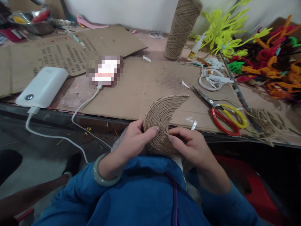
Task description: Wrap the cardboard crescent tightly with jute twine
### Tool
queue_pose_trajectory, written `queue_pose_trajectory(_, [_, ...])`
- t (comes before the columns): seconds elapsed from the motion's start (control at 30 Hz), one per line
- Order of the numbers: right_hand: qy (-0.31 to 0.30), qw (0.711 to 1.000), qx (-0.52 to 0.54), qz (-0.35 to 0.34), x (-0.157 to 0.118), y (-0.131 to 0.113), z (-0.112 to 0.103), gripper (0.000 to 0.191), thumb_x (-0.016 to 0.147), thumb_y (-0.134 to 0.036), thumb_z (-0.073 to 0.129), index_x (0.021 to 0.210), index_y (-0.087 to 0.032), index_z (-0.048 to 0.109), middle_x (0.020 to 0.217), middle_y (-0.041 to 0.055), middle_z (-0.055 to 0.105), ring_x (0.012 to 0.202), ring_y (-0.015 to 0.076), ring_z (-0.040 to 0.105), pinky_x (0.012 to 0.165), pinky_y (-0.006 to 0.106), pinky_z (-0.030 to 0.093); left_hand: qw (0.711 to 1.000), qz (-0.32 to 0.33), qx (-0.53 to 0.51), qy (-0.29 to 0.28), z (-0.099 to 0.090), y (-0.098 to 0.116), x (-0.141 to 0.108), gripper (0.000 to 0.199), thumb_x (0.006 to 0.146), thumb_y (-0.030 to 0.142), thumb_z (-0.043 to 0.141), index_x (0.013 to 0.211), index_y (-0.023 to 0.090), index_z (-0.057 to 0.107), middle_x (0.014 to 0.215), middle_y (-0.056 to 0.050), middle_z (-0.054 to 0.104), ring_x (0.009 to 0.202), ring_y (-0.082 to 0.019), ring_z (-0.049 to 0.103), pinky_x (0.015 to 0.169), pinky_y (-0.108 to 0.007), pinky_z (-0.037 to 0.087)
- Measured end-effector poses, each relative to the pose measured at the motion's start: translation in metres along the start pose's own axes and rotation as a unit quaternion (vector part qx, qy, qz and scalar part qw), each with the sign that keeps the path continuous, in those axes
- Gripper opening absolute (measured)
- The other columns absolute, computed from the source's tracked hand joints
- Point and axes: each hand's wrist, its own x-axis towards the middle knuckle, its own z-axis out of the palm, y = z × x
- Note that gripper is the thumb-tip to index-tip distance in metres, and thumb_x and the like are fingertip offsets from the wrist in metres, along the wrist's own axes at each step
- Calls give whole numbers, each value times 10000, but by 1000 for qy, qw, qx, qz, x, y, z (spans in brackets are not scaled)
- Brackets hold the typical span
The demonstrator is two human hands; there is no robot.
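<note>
Center of frame, kinda low | twine crescent (pixel 157 114) pinched at outer curve by left hand (pixel 133 137), inner edge by right hand (pixel 194 146) | both grips clamped on it | long axis up-down-ish, neither hand nearer

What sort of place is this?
Likely a craft workspace, judging by the tall brown twine spool, red-and-yellow-handled metal scissors and crescent-shaped brown twine piece.

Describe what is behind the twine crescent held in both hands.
Behind the upper part of the twine crescent, flat cardboard shows; blue clothing shows just below its lower edge. Its back is hidden, as are any fingertips of the left hand tucked behind it.
</note>
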Motion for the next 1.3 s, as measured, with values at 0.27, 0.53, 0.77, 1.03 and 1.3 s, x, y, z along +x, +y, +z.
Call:
queue_pose_trajectory(0.27, [36,998,-23,-43,-1,-3,6,145,836,-195,557,771,-158,681,641,-14,667,560,86,578,519,173,439,995,-55,-85,23,20,-3,-6,191,620,204,846,779,152,753,746,-17,745,679,-128,668,708,-246,562])
queue_pose_trajectory(0.53, [38,995,-62,-62,3,-2,8,139,858,-192,560,805,-164,685,652,-22,673,563,80,588,532,164,452,995,-33,-88,36,18,-7,-5,156,669,216,815,807,164,762,798,-27,759,730,-150,685,730,-269,568])
queue_pose_trajectory(0.77, [89,987,-92,-93,1,-4,1,90,866,-166,588,841,-192,670,722,-23,703,649,88,639,622,175,492,993,-45,-94,47,20,-3,-4,192,647,212,817,813,145,748,788,-31,748,722,-151,671,721,-269,556])
queue_pose_trajectory(1.03, [87,976,-165,-112,5,-14,0,93,825,-141,601,771,-181,665,683,-7,698,613,106,636,585,207,478,997,-28,-28,71,23,-6,-4,139,665,204,774,783,145,729,775,-19,725,737,-147,638,716,-262,529])
queue_pose_trajectory(1.3, [79,979,-167,-87,7,-14,-1,129,804,-150,562,726,-194,655,624,-12,669,545,103,587,524,216,430,996,-25,-4,82,24,-4,-2,142,652,209,746,771,138,718,755,-22,711,726,-162,634,705,-280,526])
